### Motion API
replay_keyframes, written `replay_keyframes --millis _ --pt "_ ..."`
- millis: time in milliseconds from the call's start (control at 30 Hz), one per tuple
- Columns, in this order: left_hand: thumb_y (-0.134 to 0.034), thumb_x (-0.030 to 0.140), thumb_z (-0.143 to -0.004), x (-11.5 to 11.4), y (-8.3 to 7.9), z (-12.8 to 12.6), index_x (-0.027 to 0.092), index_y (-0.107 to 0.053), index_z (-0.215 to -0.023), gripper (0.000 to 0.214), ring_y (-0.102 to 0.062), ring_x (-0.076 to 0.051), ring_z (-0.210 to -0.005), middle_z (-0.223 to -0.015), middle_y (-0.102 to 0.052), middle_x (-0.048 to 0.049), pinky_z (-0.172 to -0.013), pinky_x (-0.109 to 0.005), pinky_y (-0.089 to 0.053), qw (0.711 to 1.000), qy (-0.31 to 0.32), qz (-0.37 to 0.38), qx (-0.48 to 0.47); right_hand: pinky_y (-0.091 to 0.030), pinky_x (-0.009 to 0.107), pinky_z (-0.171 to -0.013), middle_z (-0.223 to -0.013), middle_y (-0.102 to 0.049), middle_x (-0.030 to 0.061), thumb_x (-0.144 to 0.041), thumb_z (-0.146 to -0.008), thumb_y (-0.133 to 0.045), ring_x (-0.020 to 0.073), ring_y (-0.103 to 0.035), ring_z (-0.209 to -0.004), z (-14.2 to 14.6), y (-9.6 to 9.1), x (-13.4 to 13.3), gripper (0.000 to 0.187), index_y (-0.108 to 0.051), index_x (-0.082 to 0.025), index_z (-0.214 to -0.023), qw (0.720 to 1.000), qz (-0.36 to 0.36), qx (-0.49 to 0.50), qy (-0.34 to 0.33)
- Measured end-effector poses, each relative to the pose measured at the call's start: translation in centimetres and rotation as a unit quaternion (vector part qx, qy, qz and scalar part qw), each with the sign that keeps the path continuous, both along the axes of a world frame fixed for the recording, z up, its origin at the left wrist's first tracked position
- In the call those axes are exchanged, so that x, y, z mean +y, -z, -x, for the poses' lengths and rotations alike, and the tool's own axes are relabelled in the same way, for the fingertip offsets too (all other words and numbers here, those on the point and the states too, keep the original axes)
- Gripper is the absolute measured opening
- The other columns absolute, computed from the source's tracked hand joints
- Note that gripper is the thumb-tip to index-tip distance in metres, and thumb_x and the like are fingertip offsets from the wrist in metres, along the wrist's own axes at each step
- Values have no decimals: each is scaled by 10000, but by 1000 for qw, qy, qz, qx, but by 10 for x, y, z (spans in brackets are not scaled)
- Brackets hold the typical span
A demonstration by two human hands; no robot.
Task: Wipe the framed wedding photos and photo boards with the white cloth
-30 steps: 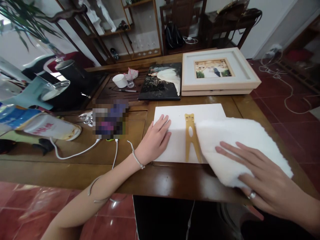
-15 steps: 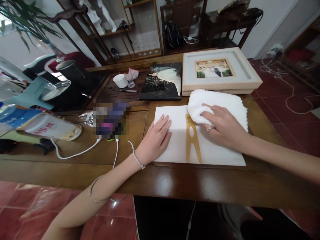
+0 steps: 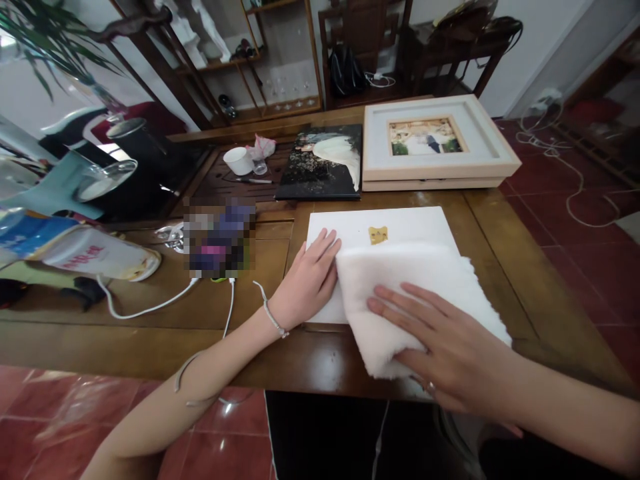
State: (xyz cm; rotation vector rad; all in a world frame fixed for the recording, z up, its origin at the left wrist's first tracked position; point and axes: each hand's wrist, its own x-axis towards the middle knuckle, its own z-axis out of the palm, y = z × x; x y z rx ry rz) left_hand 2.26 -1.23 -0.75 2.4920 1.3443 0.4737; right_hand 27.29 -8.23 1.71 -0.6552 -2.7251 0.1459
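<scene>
A white rectangular board [image 3: 330, 230] lies flat on the wooden table. My left hand [image 3: 311, 270] rests on its left side, fingers stretched out, holding nothing. A fluffy white cloth [image 3: 360, 293] covers the board's front and right parts and hangs past its near edge. My right hand [image 3: 430, 333] has hold of the cloth, fingers laid along its top and the thumb by the near edge. Above the cloth shows the top of a yellow stand leg [image 3: 378, 235] fixed to the board; its lower part is hidden.
Behind the board lie a dark photo panel [image 3: 320, 163] and a light wood picture frame [image 3: 425, 170]. A white cup [image 3: 239, 161] stands back left. Charging cables [image 3: 145, 313], a blurred-out item [image 3: 220, 240] and a white-and-blue container [image 3: 95, 250] are at left.
My right hand has drawn the cloth from the board's far right toward me, over the yellow leg, and its fingers have flattened. My left hand keeps its place.
</scene>
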Motion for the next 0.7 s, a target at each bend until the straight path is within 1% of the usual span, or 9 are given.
replay_keyframes --millis 100,200,267,333,400,467,533,633,700 --pt "-370 220 -989 0 1 -1 137 -397 -1414 435 -251 -315 -1470 -1536 -373 -180 -1151 -607 -278 1000 -7 -3 -2 -396 576 -1057 -1415 -509 184 -131 -691 -634 358 -445 -1324 -2 -1 30 286 -661 -186 -971 999 -21 -3 27" --pt "-381 227 -989 0 2 -1 123 -410 -1407 432 -258 -319 -1467 -1530 -383 -184 -1152 -599 -281 1000 -10 -11 -2 -422 574 -1027 -1378 -538 209 -115 -744 -590 367 -473 -1299 -1 -2 67 315 -665 -146 -1049 997 -52 -19 49" --pt "-383 225 -988 0 2 -1 105 -418 -1401 432 -259 -320 -1467 -1527 -386 -190 -1154 -596 -279 1000 -10 -13 -1 -428 552 -1024 -1355 -550 231 -105 -771 -554 363 -482 -1292 3 -3 89 322 -663 -113 -1074 994 -64 -23 82" --pt "-386 223 -986 0 2 -1 106 -420 -1400 431 -261 -322 -1466 -1527 -386 -190 -1152 -599 -277 1000 -10 -10 -2 -437 534 -1012 -1321 -568 254 -91 -775 -533 363 -494 -1280 10 -5 105 350 -658 -88 -1101 990 -59 -35 121" --pt "-390 218 -984 0 1 -1 121 -423 -1397 426 -261 -324 -1465 -1527 -388 -184 -1147 -606 -281 1000 -11 -9 -5 -442 525 -1003 -1296 -579 268 -75 -765 -528 368 -501 -1272 18 -7 112 386 -649 -74 -1131 986 -49 -59 146" --pt "-391 215 -983 1 1 -1 130 -423 -1397 424 -266 -325 -1463 -1525 -392 -182 -1142 -609 -288 1000 -10 -10 -11 -424 525 -1020 -1312 -568 266 -63 -742 -551 379 -483 -1285 24 -8 111 400 -653 -74 -1128 985 -52 -87 143" --pt "-388 216 -983 1 1 0 128 -417 -1402 430 -271 -327 -1462 -1523 -395 -184 -1139 -613 -291 1000 -8 -12 -16 -397 540 -1040 -1337 -547 268 -86 -718 -616 404 -459 -1297 28 -8 99 377 -674 -83 -1090 985 -69 -105 115" --pt "-376 207 -980 1 1 0 135 -388 -1427 453 -258 -332 -1465 -1534 -378 -177 -1136 -626 -288 1000 1 -5 -20 -397 569 -1024 -1331 -547 281 -169 -692 -713 438 -477 -1269 32 -7 67 335 -705 -119 -1023 988 -89 -108 62" --pt "-368 189 -974 1 1 1 150 -382 -1433 461 -243 -332 -1471 -1545 -362 -166 -1136 -628 -288 1000 6 1 -21 -422 560 -1000 -1305 -566 281 -218 -724 -711 431 -520 -1229 33 -8 40 258 -718 -137 -968 989 -101 -95 45"
